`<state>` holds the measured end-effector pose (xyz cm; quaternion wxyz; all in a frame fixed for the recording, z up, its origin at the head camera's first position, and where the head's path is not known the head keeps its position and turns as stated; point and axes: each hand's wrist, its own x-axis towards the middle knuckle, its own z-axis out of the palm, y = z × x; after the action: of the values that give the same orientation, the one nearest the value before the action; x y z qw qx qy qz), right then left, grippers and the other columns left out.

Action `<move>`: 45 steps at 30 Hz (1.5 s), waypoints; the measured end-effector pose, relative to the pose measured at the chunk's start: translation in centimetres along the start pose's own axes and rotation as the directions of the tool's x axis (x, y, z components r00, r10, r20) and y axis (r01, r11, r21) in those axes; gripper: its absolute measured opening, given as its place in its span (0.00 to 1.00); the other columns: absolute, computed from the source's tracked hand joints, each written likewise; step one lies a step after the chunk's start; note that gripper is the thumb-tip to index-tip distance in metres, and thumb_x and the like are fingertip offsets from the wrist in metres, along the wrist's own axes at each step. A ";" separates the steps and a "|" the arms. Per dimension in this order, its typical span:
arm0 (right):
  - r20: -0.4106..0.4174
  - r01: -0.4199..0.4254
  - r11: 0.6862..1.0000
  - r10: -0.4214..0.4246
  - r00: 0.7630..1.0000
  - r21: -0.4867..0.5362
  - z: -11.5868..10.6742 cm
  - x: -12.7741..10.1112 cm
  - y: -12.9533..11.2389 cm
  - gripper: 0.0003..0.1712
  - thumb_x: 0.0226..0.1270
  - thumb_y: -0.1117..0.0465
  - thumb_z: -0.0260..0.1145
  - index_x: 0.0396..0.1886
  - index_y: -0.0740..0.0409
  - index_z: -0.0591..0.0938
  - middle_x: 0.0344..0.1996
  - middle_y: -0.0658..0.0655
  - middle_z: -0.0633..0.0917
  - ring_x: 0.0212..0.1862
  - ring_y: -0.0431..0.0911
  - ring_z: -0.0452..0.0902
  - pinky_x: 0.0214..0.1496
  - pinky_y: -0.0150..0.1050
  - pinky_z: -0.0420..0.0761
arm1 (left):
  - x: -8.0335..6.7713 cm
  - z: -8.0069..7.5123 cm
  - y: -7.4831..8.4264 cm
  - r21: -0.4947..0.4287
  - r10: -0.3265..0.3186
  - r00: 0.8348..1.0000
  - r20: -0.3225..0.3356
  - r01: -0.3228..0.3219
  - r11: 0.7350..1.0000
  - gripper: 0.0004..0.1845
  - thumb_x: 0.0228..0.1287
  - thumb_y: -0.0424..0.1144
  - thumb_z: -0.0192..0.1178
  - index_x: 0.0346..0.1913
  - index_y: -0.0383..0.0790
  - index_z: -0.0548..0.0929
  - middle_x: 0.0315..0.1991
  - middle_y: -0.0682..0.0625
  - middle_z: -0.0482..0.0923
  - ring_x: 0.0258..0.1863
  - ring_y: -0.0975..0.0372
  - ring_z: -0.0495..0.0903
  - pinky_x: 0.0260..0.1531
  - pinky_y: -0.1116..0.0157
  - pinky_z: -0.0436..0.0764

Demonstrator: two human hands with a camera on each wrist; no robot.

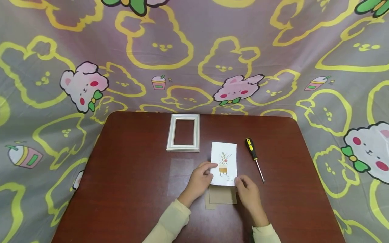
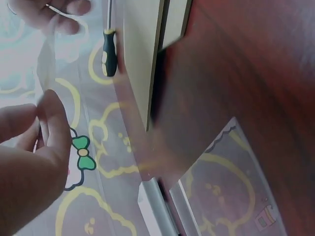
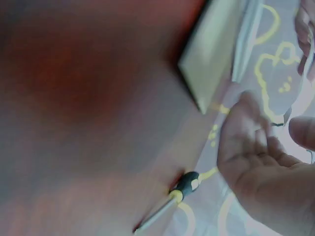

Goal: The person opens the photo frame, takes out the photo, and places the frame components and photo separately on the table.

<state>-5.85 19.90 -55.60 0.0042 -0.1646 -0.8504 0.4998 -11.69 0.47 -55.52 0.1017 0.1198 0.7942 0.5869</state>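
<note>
A white picture card [image 1: 224, 158] printed with a potted plant is held up over the table, its picture facing the head camera. My left hand [image 1: 199, 179] pinches its left edge, the forefinger lying across the front. The lower right corner is between the thumb and fingers of my right hand [image 1: 248, 195]. From the left wrist view, the card [image 2: 47, 69] shows nearly edge-on between both hands. Below the card lie two brown backing boards [image 1: 223, 195], one overlapping the other, partly hidden by it.
An upright-lying silver-white picture frame [image 1: 170, 135] rests at the back of the table. In front of it lies a clear sheet [image 1: 179, 175]. A black and yellow screwdriver [image 1: 251, 148] lies to the right of the card. Patterned cloth [image 1: 182, 67] hangs around the table [image 1: 121, 175].
</note>
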 end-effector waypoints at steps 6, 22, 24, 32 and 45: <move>0.087 -0.095 0.968 0.076 0.993 0.230 -0.2 3.4 -1.2 0.11 0.75 0.64 0.62 0.34 0.70 0.80 0.22 0.57 0.79 0.23 0.46 0.78 0.26 0.37 0.80 | 0.4 -1.1 0.0 -0.050 0.021 0.999 0.041 -0.019 0.999 0.24 0.67 0.28 0.57 0.65 0.43 0.80 0.61 0.51 0.74 0.38 0.65 0.76 0.38 0.66 0.78; 0.071 -0.172 0.958 0.159 0.985 0.232 1.6 16.3 -1.8 0.15 0.78 0.60 0.59 0.44 0.72 0.79 0.22 0.54 0.79 0.21 0.40 0.74 0.24 0.33 0.77 | -4.1 -4.0 -3.5 0.310 0.030 0.999 0.039 -0.041 0.950 0.19 0.69 0.29 0.60 0.61 0.39 0.82 0.61 0.48 0.77 0.56 0.55 0.77 0.56 0.57 0.76; 0.080 -0.165 0.967 0.152 0.985 0.195 2.3 17.2 -1.6 0.16 0.77 0.60 0.58 0.43 0.72 0.80 0.22 0.55 0.79 0.21 0.40 0.74 0.24 0.34 0.77 | -4.7 -4.7 -3.4 0.437 0.024 0.999 0.039 -0.039 0.898 0.19 0.68 0.30 0.61 0.62 0.40 0.81 0.63 0.47 0.75 0.61 0.53 0.74 0.60 0.52 0.72; 0.001 0.010 0.940 -0.010 1.000 -0.340 4.2 18.5 -0.7 0.17 0.71 0.57 0.60 0.24 0.63 0.78 0.15 0.56 0.77 0.20 0.49 0.72 0.23 0.41 0.69 | -5.5 -6.8 -3.9 0.663 0.020 0.999 0.025 -0.032 0.748 0.23 0.60 0.30 0.67 0.60 0.39 0.82 0.65 0.37 0.72 0.65 0.44 0.69 0.58 0.44 0.68; 0.143 0.274 0.818 -0.234 0.962 -0.506 3.2 13.3 -1.8 0.17 0.70 0.53 0.66 0.43 0.65 0.79 0.34 0.63 0.82 0.37 0.58 0.78 0.37 0.55 0.76 | -5.7 -6.9 -5.5 0.736 0.015 1.000 0.022 -0.026 0.676 0.26 0.51 0.27 0.68 0.57 0.42 0.83 0.63 0.40 0.73 0.61 0.45 0.71 0.50 0.47 0.73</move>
<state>-19.48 20.16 -57.75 -0.0056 -0.0258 -0.9675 0.2513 -8.77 -9.10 -58.70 0.0442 0.1637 0.9611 0.2179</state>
